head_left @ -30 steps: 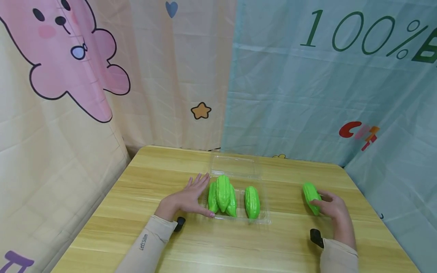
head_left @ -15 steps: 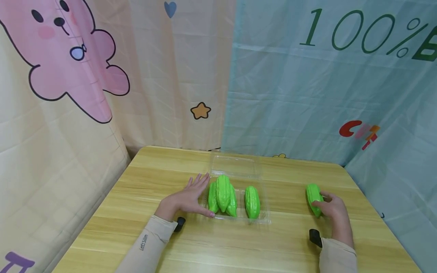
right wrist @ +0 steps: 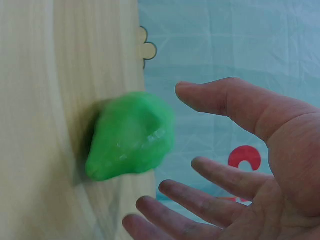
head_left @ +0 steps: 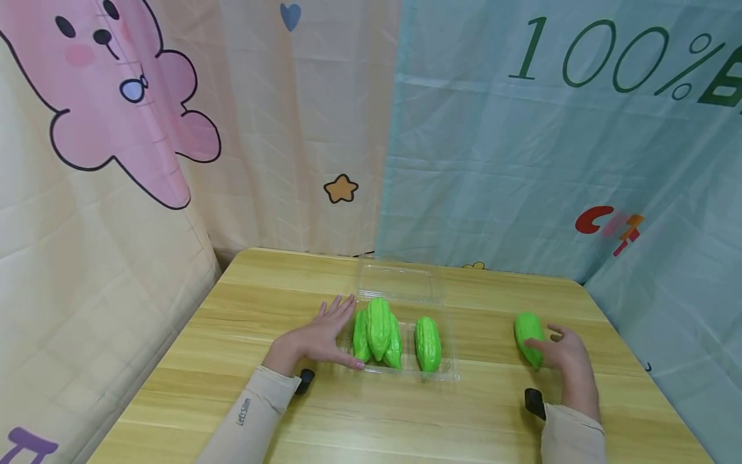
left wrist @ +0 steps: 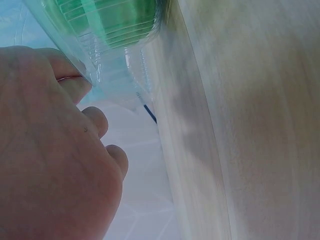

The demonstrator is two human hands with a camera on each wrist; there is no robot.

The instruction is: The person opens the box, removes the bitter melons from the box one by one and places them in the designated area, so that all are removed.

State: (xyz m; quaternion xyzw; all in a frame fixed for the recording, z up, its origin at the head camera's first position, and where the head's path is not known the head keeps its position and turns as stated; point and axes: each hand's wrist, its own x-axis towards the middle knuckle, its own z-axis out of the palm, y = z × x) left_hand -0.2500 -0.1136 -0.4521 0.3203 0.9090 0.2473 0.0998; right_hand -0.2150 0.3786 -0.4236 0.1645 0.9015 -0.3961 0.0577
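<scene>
Head view: left hand (head_left: 315, 336), fingers spread, touched clear plastic box (head_left: 446, 376); ribbed green pods (head_left: 379, 328) inside partly hid one another. Right hand (head_left: 570, 357) hovered beside loose pod (head_left: 526, 336) on wood-grain table (head_left: 487, 412).

Left wrist: box was cut off, thumb unseen.

Right wrist: tapered pod blurred, fingers wide, apart.

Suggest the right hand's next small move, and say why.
Probably close the right hand around the lone green piece beside it: in the right wrist view, its fingers and thumb are spread, with a gap to the piece, so nothing looks gripped. The left hand is at the clear container's edge, perhaps steadying it.
</scene>
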